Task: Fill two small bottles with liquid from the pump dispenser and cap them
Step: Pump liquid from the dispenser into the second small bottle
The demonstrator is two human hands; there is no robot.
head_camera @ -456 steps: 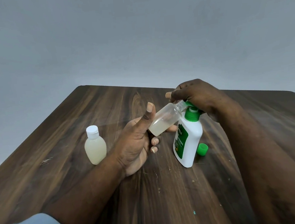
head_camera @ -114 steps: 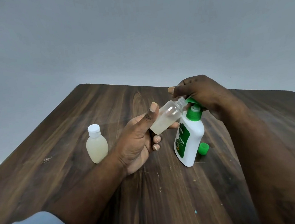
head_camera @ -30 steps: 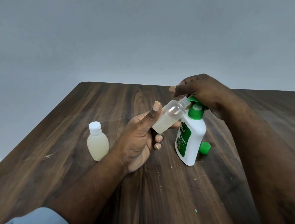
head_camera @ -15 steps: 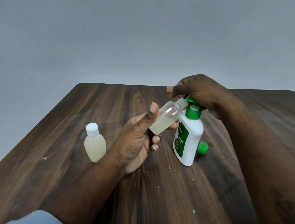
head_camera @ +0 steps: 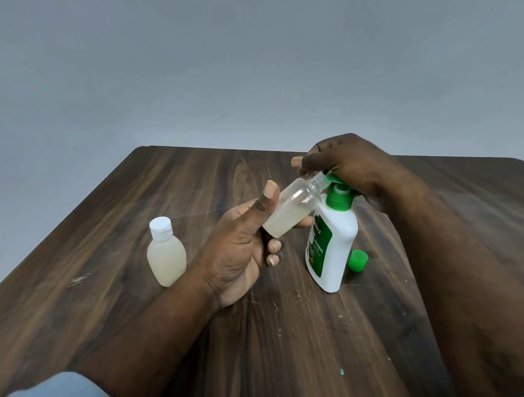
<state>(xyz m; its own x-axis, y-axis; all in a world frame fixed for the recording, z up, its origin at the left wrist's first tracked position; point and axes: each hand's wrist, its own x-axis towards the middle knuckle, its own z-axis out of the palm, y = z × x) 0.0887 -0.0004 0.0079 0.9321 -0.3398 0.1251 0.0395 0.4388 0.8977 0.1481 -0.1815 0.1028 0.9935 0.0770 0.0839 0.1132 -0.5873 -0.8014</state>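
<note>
Fingers (head_camera: 276, 247) of the left hand (head_camera: 236, 248) have nothing to do with the capped bottle (head_camera: 166, 257). It stands alone on the tabletop (head_camera: 189, 179) at the hand's 9 o'clock, full of pale liquid under a white cap (head_camera: 161, 227), so bottle 1 of 2 looks finished. Those fingers curl under the open bottle (head_camera: 290, 211), thumb laid along its side. They hold it tilted, mouth up toward 2 o'clock, right at the green nozzle (head_camera: 331, 178) of the dispenser (head_camera: 337, 245).

Against 15 seconds back, hands and bottles sit almost where they were. The cloudy liquid pooled in the low end of the open bottle seems to have crept up a little, to roughly half. Over the last second I see only small shifts. I take this as a slow fill still under way: more strokes needed, then the capping.

The dispenser stands upright, white with a green label. I can read "ettol", its first letter hidden by the bottle, and "ORIGINAL" running up the side; the smaller print is too fine.

The right hand (head_camera: 353, 165) sits on the dispenser at 12 o'clock, fingers curled over the pump head. A loose green cap (head_camera: 357, 261) lies on the tabletop at the dispenser's 4 o'clock, just beside its base. My guess is that it is meant for bottle 2.
</note>
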